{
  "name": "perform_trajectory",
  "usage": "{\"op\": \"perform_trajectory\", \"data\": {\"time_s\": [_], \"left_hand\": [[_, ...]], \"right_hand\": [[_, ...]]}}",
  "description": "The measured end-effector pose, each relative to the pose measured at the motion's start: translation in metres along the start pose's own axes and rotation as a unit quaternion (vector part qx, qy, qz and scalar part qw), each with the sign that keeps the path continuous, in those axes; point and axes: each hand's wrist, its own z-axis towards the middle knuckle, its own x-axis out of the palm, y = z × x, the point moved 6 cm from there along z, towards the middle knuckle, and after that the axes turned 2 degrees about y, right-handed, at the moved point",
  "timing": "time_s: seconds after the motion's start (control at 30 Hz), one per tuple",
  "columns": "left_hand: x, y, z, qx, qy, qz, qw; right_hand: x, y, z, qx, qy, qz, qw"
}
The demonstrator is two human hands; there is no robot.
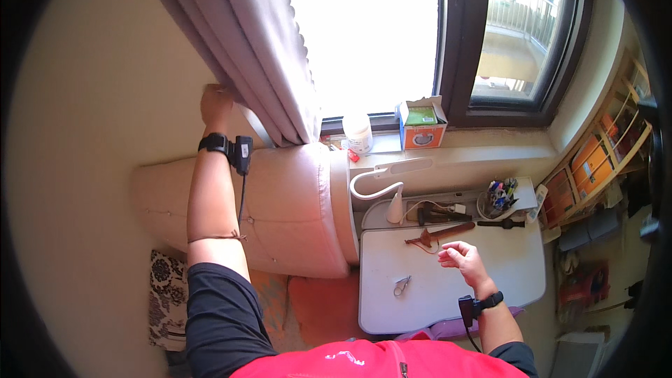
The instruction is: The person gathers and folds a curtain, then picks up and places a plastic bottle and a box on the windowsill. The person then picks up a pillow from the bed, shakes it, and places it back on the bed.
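My left hand (216, 105) is stretched out to the wall at the far left. Its fingers are closed at the outer edge of the grey-mauve curtain (241, 35), partly hidden by the cloth. Over the white table (448, 301), my right hand (463, 260) hovers with loosely curled fingers apart and nothing in them. Just beyond it lies a long brown object (448, 232) with a cord at one end. A small metal item with a ring (401, 285) rests on the tabletop to the left of that hand.
A pink padded headboard (280, 203) stands below the curtain. On the sill are a white tub (358, 133) and an orange box (422, 126). A white desk lamp (395, 206), a pen holder (501, 199) and a black watch (500, 224) line the table's back. Shelves (595, 161) stand right.
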Motion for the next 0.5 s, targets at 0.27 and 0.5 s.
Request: {"op": "perform_trajectory", "data": {"time_s": [0.27, 0.5], "left_hand": [[0.108, -0.128, -0.14, 0.605, 0.097, 0.222, 0.758], [0.166, 0.039, -0.092, 0.184, 0.391, 0.504, 0.748]], "right_hand": [[-0.011, -0.037, -0.018, 0.056, -0.04, 0.025, 0.997], [-0.036, -0.106, -0.058, 0.163, -0.084, 0.024, 0.983]]}}
